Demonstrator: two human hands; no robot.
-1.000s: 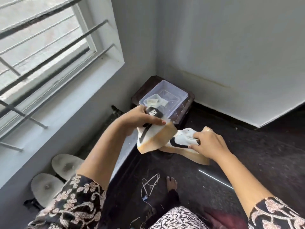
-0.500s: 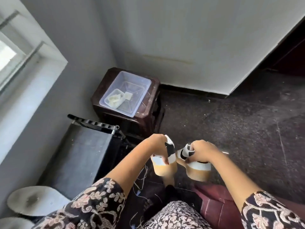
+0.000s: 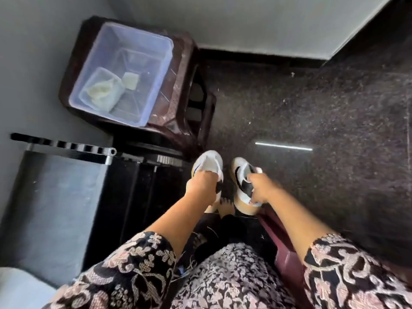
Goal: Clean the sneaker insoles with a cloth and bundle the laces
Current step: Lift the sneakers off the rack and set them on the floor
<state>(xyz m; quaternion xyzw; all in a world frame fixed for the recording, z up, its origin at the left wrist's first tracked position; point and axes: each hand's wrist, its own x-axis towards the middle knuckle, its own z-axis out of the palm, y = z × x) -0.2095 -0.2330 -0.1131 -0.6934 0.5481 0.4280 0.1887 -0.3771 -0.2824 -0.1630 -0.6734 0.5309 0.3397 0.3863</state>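
Two sneakers show side by side at the centre of the frame, toes toward the top: the left sneaker (image 3: pixel 208 163) and the right sneaker (image 3: pixel 242 175). The left hand (image 3: pixel 201 187) has its grip clamped on the left one's heel end, and the right hand (image 3: pixel 262 190) grips the right one's collar. The hands hide both heels, and blur hides whether the soles touch the floor (image 3: pixel 312 97). At upper left, one clear tub (image 3: pixel 89 63) on one brown stool (image 3: pixel 178 70) holds one small container (image 3: pixel 121 88) with a pale cloth (image 3: pixel 101 89).
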